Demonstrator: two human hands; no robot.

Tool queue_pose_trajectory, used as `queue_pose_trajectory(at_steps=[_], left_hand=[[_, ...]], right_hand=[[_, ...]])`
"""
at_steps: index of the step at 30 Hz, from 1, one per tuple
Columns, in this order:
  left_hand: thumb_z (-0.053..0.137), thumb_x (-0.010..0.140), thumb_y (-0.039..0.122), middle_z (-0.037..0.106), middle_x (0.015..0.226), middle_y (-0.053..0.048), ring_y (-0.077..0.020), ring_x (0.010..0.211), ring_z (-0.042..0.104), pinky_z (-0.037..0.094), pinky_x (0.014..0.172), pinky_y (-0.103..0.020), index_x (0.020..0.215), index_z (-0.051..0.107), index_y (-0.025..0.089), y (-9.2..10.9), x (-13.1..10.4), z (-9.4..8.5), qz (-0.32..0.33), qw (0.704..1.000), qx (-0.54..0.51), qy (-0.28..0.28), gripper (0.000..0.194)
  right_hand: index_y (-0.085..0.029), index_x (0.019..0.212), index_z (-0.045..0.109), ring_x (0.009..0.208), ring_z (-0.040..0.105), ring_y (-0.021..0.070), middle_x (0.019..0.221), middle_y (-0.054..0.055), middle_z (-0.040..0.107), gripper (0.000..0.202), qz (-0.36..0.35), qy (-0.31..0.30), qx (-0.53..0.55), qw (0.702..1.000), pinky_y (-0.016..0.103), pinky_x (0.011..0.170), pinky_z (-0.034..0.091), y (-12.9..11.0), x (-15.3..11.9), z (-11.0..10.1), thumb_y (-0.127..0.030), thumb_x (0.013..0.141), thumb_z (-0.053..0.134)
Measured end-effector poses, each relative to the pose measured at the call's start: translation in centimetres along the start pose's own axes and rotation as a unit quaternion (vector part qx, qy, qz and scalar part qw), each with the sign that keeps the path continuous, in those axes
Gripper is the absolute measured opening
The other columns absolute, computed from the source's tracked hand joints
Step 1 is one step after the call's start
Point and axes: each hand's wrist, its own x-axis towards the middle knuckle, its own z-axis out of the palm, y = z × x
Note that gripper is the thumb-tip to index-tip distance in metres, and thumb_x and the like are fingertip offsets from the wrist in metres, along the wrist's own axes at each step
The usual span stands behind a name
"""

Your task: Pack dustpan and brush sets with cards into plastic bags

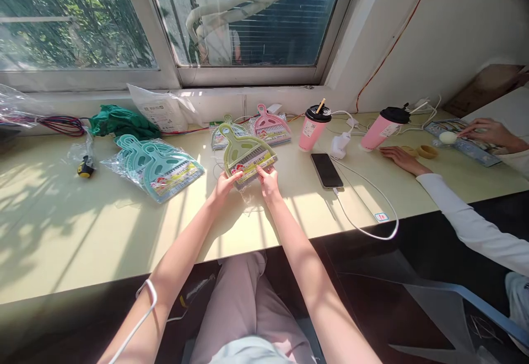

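A green dustpan-and-brush set (243,152) in clear wrap with a yellow label is held up over the table's middle. My left hand (226,184) is closed on its lower left edge, thumb on the label. At its lower right edge my right hand (268,181) pinches it the same way. Several wrapped teal dustpan sets (159,166) lie overlapping to the left. Behind the held set are a pink dustpan set (268,127) and another green one (228,130), partly hidden.
Along the back are a green bag (119,121) and a clear packet (161,110); a tape measure (85,167) sits left. Rightward are pink cups (313,130), a phone (326,170) with a white cable, and another person's hands (400,159) on the table (289,210).
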Motion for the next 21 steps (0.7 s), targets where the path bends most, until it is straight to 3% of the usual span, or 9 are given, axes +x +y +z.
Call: queue_pose_trajectory(at_steps=[4,11,21], left_hand=[[0.092,0.068,0.036,0.081,0.108,-0.011,-0.0375,0.115,0.073,0.061,0.094,-0.048,0.105,0.079,0.021,-0.35,0.07,-0.1,0.013,1.0,0.006,-0.001,0.041],[0.09,0.07,0.035,0.081,0.103,-0.011,-0.0378,0.118,0.072,0.061,0.09,-0.045,0.11,0.078,0.021,-0.34,0.17,-0.23,-0.023,0.999,0.036,0.013,0.044],[0.089,0.066,0.027,0.081,0.108,-0.013,-0.039,0.119,0.071,0.059,0.098,-0.05,0.101,0.079,0.018,0.11,-0.16,0.76,-0.003,1.0,0.006,0.024,0.038]], right_hand=[[-0.019,0.098,0.068,0.099,0.074,0.018,0.097,0.002,0.079,0.03,0.009,0.008,0.006,1.0,0.031,0.09,0.063,-0.11,-0.07,0.04,-0.012,0.072,0.08],[-0.02,0.096,0.066,0.093,0.073,0.0157,0.096,0.001,0.078,0.026,0.034,0.017,0.007,0.999,0.027,0.085,0.062,-0.33,-0.19,0.06,-0.01,0.074,0.075],[-0.023,0.096,0.064,0.083,0.071,0.0129,0.092,-0.002,0.076,0.023,0.048,0.047,-0.004,0.998,0.022,0.07,0.062,0.6,0.55,-0.55,-0.016,0.078,0.076]])
